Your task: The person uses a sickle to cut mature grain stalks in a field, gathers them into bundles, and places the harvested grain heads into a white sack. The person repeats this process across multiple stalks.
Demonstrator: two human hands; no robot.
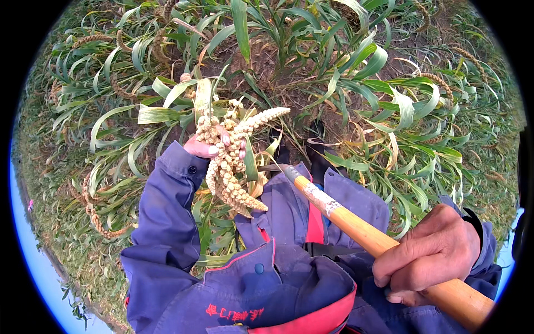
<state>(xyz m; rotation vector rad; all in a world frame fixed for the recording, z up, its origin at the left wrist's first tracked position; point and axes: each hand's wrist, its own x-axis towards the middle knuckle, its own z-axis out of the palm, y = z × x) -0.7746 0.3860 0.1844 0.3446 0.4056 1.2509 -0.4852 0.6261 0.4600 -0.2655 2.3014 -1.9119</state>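
My left hand (201, 147) is closed round a bunch of pale yellow millet heads (229, 167). Several thick, knobbly heads hang down or stick out from the grip, one pointing right, with a few leaves among them. In my right hand (431, 256) is the light wooden handle of a sickle (359, 227), the fingers wrapped round its lower part. The handle slants up and left to a grey metal collar below the bunch. A thin piece of metal runs left from the collar; most of the blade is hidden behind the millet and leaves.
Green millet plants (372, 83) with long leaves and drooping heads (436, 82) stand all round me. Brown soil with dry stalks (245, 83) shows between them ahead. Bent heads (94, 214) hang near my left sleeve.
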